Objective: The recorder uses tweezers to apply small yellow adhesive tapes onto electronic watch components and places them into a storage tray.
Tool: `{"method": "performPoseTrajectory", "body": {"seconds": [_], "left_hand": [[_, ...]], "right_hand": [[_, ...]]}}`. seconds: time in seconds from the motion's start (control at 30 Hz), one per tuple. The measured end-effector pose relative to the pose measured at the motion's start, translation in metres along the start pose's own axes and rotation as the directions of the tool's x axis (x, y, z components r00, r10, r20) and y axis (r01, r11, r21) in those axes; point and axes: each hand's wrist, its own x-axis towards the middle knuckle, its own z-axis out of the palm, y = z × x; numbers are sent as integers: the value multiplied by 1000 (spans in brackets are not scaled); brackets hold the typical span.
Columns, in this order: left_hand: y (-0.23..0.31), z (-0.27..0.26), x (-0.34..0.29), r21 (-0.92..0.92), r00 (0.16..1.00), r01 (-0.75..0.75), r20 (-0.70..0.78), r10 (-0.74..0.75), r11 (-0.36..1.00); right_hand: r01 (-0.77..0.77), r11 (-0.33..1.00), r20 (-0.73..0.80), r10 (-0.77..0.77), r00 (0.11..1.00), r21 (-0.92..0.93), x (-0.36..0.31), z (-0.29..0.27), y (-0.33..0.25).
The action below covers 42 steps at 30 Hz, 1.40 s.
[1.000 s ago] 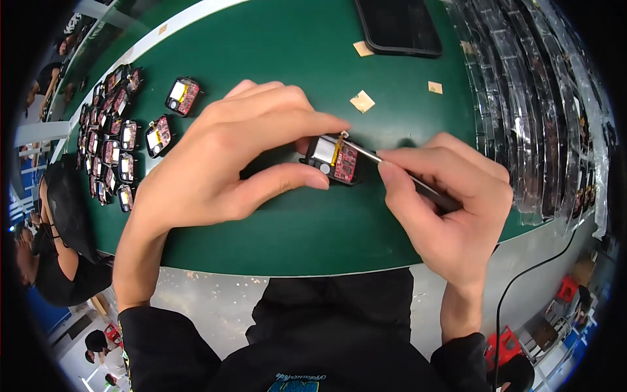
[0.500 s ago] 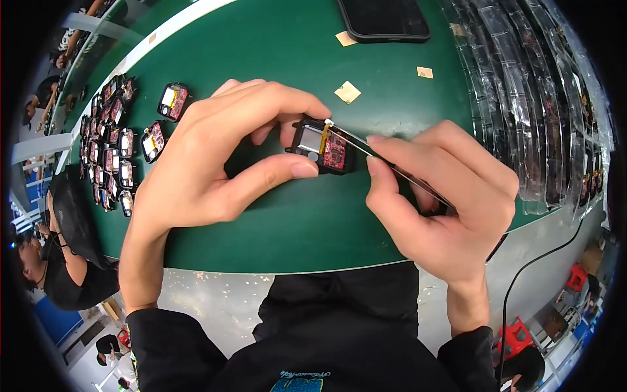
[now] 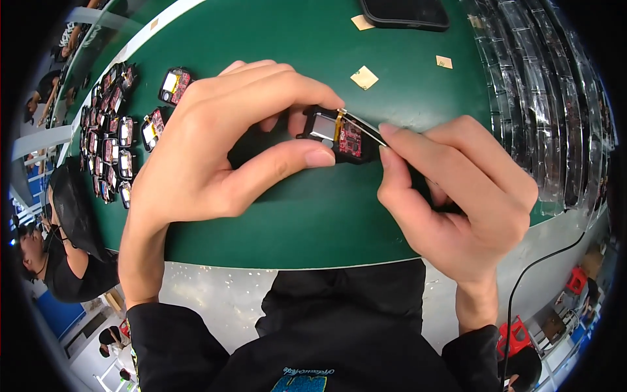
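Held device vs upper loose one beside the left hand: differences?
The held device is in the left hand; the loose device lies on the green table. Tweezers reach the held device's upper edge; no tool is at the loose device. The held device appears larger in view than the loose device. Both have black casings and red circuit boards.

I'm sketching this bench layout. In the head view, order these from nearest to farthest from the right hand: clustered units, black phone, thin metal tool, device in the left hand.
1. Thin metal tool: in the right hand.
2. Device: left of the right fingertips.
3. Black phone: top edge.
4. Clustered units: far left.
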Motion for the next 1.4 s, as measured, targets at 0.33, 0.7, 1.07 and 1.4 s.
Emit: {"method": "performPoseTrajectory", "body": {"seconds": [0.33,0.7,1.07,1.4], "left_hand": [[-11,-10,2,-62,996,-27,83,33,998],[-12,-9,1,-66,995,-31,90,37,997],[-12,-5,3,-92,995,-64,66,70,994],[-11,-11,5,-44,984,-122,128,127,992]], "right_hand": [[-208,962,175,178,968,174,8,-14,-3],[-216,965,201,185,962,146,7,-13,-2],[-194,970,206,163,965,145,6,-11,-2],[-166,968,182,132,974,189,5,-12,-1]]}}
